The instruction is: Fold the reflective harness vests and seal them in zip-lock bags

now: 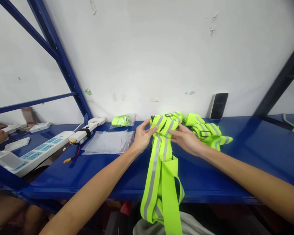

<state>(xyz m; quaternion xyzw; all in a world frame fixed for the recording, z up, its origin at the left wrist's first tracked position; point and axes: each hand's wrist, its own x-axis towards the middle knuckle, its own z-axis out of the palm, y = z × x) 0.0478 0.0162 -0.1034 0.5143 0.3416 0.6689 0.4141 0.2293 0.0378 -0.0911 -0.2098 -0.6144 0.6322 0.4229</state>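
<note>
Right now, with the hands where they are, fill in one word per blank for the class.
1. The left hand and right hand hold a reflective vest of fluorescent ____.
2. The vest lies partly on a steel shelf painted ____.
3. A clear plastic bag lies to the person's ____ of the vest.
4. A dark device stands against the white ____.

Missing words: yellow; blue; left; wall.

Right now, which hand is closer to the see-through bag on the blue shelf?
Left. The left hand sits just beside the clear plastic bag, while the right hand is farther off, on the other side of the reflective yellow straps.
</note>
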